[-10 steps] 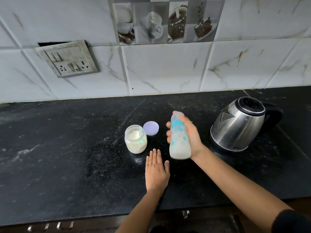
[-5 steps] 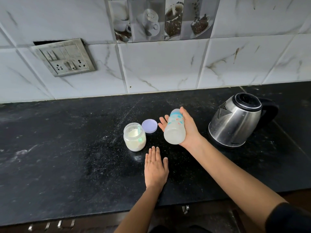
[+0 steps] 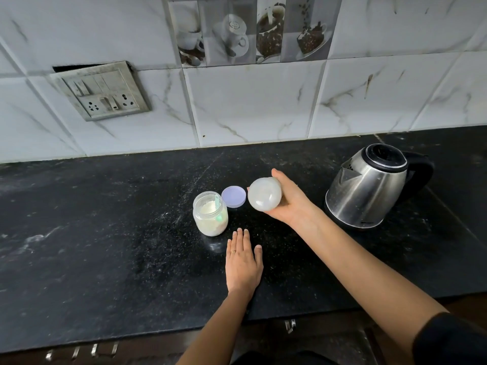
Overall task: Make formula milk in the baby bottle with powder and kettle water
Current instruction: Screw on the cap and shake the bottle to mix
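the right hand wraps a cloudy round-bottomed plastic baby bottle, tipped base-forward above the speckled black stone desk. the left hand lies flat, fingers spread, near the desk's front edge beside the glass powder jar. the steel kettle stands toward the right edge.

Even, soft, fairly bright light; faint glare on the steel kettle. Tile lines left of the kettle bow from wide-angle distortion. Focus sharp; shadows weak.
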The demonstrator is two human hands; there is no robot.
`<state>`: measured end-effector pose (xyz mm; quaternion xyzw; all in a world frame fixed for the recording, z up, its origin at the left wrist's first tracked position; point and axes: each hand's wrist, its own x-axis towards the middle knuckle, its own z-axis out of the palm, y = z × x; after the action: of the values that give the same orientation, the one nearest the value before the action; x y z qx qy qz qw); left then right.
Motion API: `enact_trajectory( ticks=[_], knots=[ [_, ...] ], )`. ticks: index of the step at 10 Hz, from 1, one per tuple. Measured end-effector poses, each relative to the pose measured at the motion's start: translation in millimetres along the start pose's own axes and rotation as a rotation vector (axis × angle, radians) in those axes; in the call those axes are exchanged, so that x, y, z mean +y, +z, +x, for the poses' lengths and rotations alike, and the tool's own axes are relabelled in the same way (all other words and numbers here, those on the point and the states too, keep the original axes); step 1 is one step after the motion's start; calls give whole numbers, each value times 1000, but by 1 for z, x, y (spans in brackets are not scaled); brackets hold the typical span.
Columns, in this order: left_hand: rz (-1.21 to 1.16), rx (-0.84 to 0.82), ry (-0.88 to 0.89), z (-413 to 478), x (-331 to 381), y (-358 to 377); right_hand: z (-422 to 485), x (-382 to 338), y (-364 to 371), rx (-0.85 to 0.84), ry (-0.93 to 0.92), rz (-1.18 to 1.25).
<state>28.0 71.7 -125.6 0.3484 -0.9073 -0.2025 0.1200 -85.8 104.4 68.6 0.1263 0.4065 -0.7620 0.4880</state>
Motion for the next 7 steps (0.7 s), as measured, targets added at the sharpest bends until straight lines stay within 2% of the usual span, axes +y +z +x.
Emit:
enact_trajectory(
  ticks=[1, 2, 3, 4, 5, 6, 7],
  knots=[
    [11, -10, -2, 1, 0, 0, -4, -4, -3, -138, -69, -82],
    [15, 1, -5, 1, 0, 1, -6, -9, -8, -374, -293, -280],
    [17, -7, -1, 1, 0, 1, -4, -11, -11, -500, -484, -500],
    [19, -3, -4, 1, 1, 0, 2, -15, -8, -356, -388, -228],
    [27, -7, -7, 0, 2, 0, 8, -18, -5, -125, -123, 63],
    [30, -11, -9, 0, 2, 1, 8, -17, -7, -10, -17, 39],
    [33, -6, -12, 0, 2, 1, 11, -16, -13, 4, 10, -7]
  ],
)
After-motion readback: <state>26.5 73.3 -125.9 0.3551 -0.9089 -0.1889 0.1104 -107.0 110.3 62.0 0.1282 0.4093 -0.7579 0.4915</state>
